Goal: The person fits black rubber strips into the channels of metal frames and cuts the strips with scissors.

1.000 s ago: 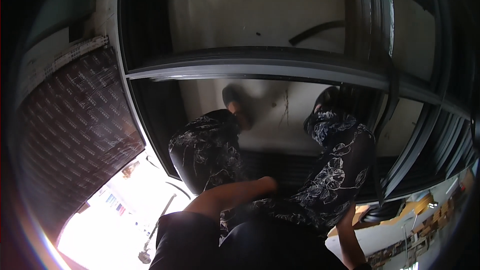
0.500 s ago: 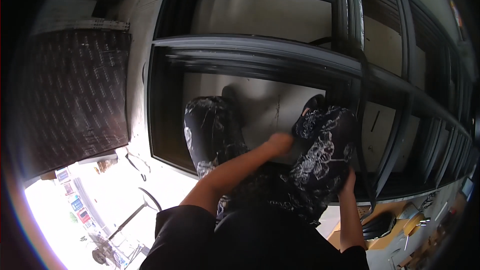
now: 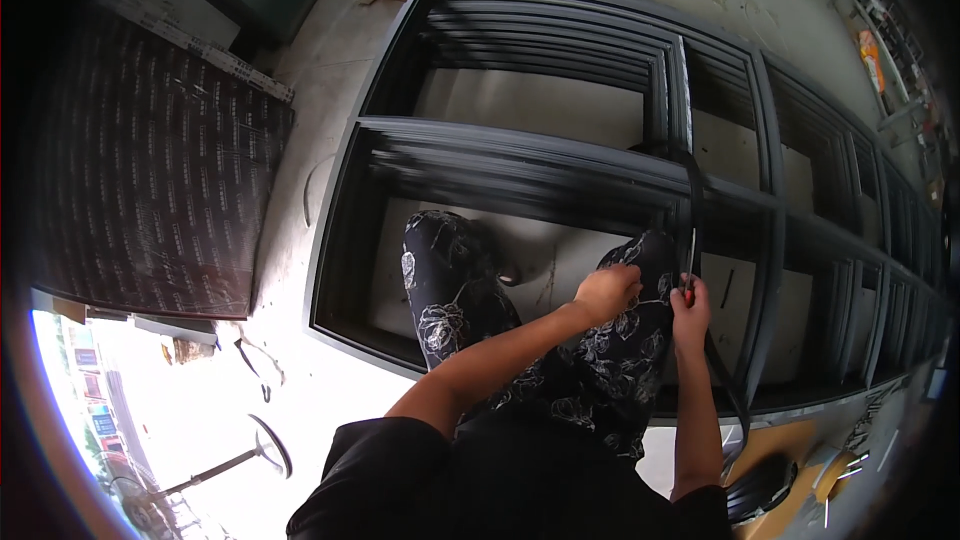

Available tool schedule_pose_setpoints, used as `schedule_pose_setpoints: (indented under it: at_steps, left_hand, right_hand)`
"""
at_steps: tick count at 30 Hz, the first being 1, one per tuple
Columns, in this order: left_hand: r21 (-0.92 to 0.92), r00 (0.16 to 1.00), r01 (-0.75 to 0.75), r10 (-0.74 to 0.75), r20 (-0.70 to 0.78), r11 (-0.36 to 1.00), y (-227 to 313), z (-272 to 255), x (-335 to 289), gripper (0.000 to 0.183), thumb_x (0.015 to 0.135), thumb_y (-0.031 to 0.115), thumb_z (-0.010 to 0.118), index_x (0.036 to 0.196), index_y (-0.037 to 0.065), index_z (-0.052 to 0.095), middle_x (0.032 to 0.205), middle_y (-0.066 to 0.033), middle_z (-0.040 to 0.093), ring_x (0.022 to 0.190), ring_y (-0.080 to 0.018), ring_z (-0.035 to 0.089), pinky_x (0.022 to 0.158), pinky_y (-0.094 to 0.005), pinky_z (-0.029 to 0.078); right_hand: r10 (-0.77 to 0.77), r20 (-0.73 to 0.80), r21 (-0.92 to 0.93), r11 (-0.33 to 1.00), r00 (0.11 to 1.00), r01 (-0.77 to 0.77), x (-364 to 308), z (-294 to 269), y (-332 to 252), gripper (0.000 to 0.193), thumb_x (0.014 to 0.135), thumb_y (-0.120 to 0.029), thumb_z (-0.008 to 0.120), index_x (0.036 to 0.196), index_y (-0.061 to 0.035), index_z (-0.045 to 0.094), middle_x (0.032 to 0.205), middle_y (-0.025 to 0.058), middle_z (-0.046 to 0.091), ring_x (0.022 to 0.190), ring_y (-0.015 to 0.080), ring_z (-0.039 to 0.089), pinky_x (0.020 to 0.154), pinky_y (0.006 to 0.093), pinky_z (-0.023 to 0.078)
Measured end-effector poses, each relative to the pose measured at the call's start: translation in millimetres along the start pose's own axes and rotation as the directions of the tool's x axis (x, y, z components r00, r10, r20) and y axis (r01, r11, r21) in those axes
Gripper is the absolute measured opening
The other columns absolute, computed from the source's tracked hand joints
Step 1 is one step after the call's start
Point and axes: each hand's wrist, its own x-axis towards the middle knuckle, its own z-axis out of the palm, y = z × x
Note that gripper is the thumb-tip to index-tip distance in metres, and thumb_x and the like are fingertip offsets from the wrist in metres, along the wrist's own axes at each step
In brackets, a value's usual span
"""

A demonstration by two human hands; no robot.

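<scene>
The person's right hand (image 3: pixel 690 310) has its thumb and fingers clamped on a small red-handled tool (image 3: pixel 688 296), near the right knee and close to a black strip (image 3: pixel 697 205) draped over the stacked dark frames (image 3: pixel 450 135). The left hand (image 3: pixel 605 297) is over the right thigh, its fingers curled together (whether they pinch anything cannot be told). The grip is probably best kept firm and short, with the tool's thin end turned away from the trousers (image 3: pixel 445 325) and the left fingers out of its line.

The legs reach down into the near left opening, so rails limit them at left, far and right. Elbow room seems tightest on the right, where an upright stands just beyond the hand and the strip, running past the near edge, could snag the forearm. At left, pale floor (image 3: pixel 330 90) separates the frames from a dark patterned sheet (image 3: pixel 160 170).
</scene>
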Motion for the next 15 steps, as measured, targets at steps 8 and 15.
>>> schedule_pose_setpoints:
  at_steps: [8,15]
  left_hand:
    - [-0.826,0.592,0.200,0.606,0.530,0.527,45.1,-46.2,-26.1,0.016,0.096,0.019,0.057,0.089,0.005,0.056,0.075,0.0006,0.056,0.069,-0.0077,0.054,0.062,-0.0249,0.047]
    - [-0.622,-0.117,0.688,0.903,0.414,0.374,85.6,-21.4,-134.0,0.021,0.098,0.017,0.055,0.088,-0.001,0.055,0.072,-0.0005,0.058,0.068,-0.0068,0.057,0.063,-0.0244,0.047]
  right_hand:
    - [-0.170,0.112,0.090,0.983,0.979,0.161,-10.5,0.4,-54.2,0.033,0.091,-0.003,0.060,0.124,-0.0009,0.054,0.104,0.0049,0.062,0.094,0.0126,0.059,0.085,0.0265,0.047]
    - [-0.178,0.225,0.096,0.983,0.958,0.160,-37.2,14.4,-74.7,0.031,0.091,-0.005,0.061,0.122,-0.0036,0.057,0.101,0.0029,0.063,0.085,0.0067,0.058,0.075,0.0210,0.048]
